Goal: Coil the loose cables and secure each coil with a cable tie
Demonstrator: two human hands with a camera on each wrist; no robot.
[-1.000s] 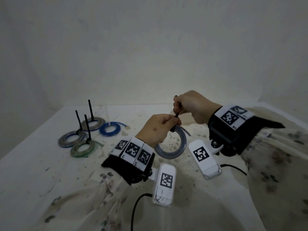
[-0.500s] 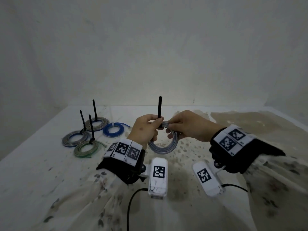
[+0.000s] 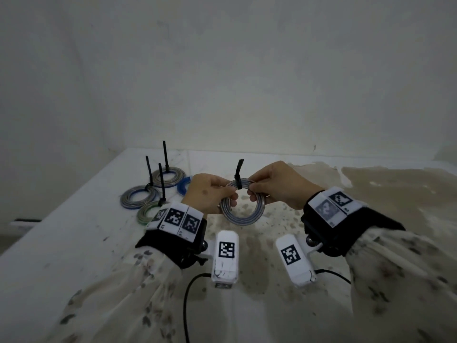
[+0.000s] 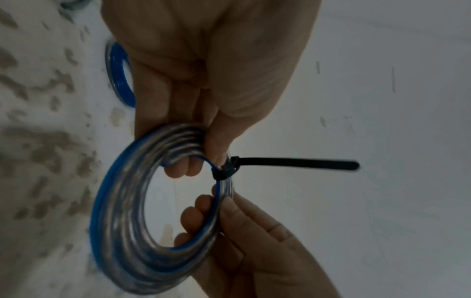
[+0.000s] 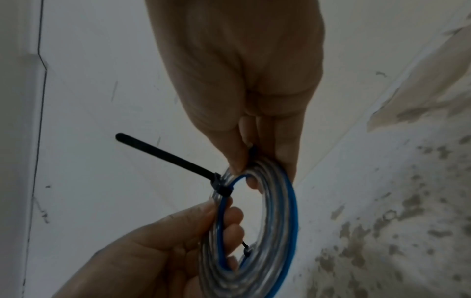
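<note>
Now both hands, left [image 3: 210,194] and right [image 3: 277,186], pinch the coil [image 3: 243,214] above the desk [image 3: 74,243] beside the tie [image 3: 238,178] at its 12 o'clock rim, where a slack grip could let loops splay.

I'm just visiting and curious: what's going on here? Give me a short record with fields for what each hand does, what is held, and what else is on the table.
held item: silver-and-blue coiled cable, lifted above the table
tie: black plastic cable tie cinched round the coil, tail sticking up
left hand: pinches the coil beside the tie
right hand: pinches the coil on the tie's other side
table: stained white tabletop
finished: three tied coils at far left
untied: blue coil behind the left hand, no tie visible
</note>
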